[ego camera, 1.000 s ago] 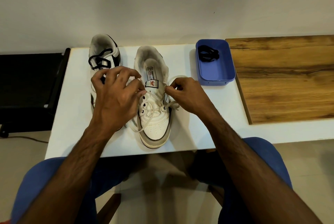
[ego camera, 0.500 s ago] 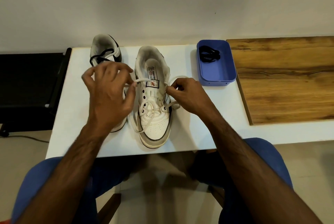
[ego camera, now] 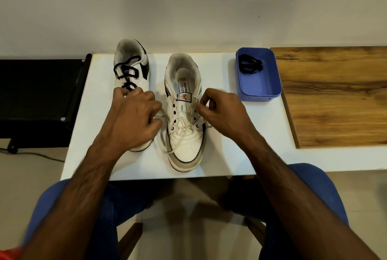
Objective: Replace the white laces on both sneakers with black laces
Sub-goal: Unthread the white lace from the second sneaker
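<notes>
- Sneaker at upper left of centre (ego camera: pixel 134 71) on the white bench (ego camera: pixel 219 155): already threaded with a black lace (ego camera: pixel 125 69), top loops loose, lower part hidden behind the left hand. Looks done or close to it; can't confirm a knot.
- Sneaker in mid-frame (ego camera: pixel 184 134): still carries its white lace (ego camera: pixel 180 125), so this one is mid-removal.
- Upper eyelets on that shoe show as bare dark holes; lace remains only through the lower rows near the toe, with a slack loop trailing off the left side of the shoe onto the bench.
- Left hand (ego camera: pixel 136 121), just left of the centre shoe: fingers curled, grip closed on a strand of the white lace, probably, since the pinch itself is hidden under the knuckles.
- Right hand (ego camera: pixel 222 113), at the right edge of the same shoe: thumb and forefinger pinch the white lace beside the eyelet row, other fingers curled.
- Blue tray (ego camera: pixel 270 92), upper right of the shoes: holds the spare black lace (ego camera: pixel 250 64), bundled in its far end, untouched.
- Wooden board (ego camera: pixel 335 96) lies further right, nothing on it.
- Progress estimate: a bit past halfway. One shoe swapped, second shoe partly unlaced.
- Left to do: pull white lace out of the last rows, take black lace from the tray, thread it through all eyelets, tie off.
</notes>
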Motion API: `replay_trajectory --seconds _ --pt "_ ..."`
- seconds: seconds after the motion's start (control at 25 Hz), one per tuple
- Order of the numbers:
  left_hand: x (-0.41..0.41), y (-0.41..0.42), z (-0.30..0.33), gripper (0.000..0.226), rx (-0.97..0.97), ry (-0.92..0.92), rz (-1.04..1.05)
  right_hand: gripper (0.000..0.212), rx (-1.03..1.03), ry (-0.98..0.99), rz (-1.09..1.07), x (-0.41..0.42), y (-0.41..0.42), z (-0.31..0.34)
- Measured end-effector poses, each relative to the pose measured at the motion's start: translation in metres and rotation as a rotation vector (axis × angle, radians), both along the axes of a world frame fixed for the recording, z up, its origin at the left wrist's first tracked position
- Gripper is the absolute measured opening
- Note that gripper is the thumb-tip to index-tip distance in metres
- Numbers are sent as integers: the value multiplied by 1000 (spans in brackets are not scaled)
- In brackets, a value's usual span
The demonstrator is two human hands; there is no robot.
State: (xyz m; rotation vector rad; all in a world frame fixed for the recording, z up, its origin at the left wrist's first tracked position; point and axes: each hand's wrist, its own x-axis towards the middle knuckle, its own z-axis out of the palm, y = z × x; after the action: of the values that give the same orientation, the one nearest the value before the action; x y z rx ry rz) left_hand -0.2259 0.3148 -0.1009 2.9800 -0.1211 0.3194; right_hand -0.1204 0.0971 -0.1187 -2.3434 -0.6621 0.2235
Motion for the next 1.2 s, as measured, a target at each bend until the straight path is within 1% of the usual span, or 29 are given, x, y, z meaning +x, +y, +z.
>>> replay_trajectory --seconds 0.08,0.16,0.24,0.32,0.36,0.4,0.48,0.52,0.6,0.64,0.72,0.76,0.8,0.84,0.88,0.96,1.08,1.12,1.2 --pt "0 -2 -5 27 49 72 -12 16 4 -32 127 -5 0 5" --pt "2 -1 -7 32 36 59 25 18 -48 -79 220 -12 2 6" --pt "3 -3 -8 28 -55 37 51 21 -105 -131 256 -18 6 7" --pt "3 -5 -11 21 -230 70 21 18 -145 -147 283 -21 8 7" --pt "2 -7 -13 23 -313 110 -8 15 -138 -111 287 -22 9 8" --pt "1 -8 -15 25 -372 155 -41 10 -95 -25 272 -22 9 8" --pt "1 -10 -19 26 -402 215 -94 2 47 191 221 -20 9 10" --pt "1 -11 -20 24 -395 223 -109 3 94 247 204 -19 9 10" --pt "1 -11 -18 16 -415 241 -126 7 105 251 199 -17 6 10" --pt "0 -10 -15 11 -464 261 -136 7 90 230 202 -15 4 10" --pt "-3 -2 -5 4 -681 353 -142 7 58 190 187 -11 -1 8" --pt "-4 3 1 7 -788 392 -132 8 53 175 164 -8 -4 7" --pt "-6 7 6 14 -847 398 -124 7 53 158 134 -6 -6 6" --pt "-7 11 8 20 -821 350 -115 7 54 140 98 -4 -7 5" --pt "-7 12 7 25 -709 251 -102 12 49 120 58 -3 -7 3" --pt "-3 3 3 28 -430 76 -75 30 11 88 -27 -2 -5 -3" --pt "7 -22 -10 29 -108 80 -149 47 -101 67 -113 -3 0 -9" --pt "9 -28 -16 28 -44 82 -171 50 -131 79 -128 -3 2 -10" --pt "10 -35 -22 22 -43 77 -167 55 -165 100 -153 -5 6 -12"
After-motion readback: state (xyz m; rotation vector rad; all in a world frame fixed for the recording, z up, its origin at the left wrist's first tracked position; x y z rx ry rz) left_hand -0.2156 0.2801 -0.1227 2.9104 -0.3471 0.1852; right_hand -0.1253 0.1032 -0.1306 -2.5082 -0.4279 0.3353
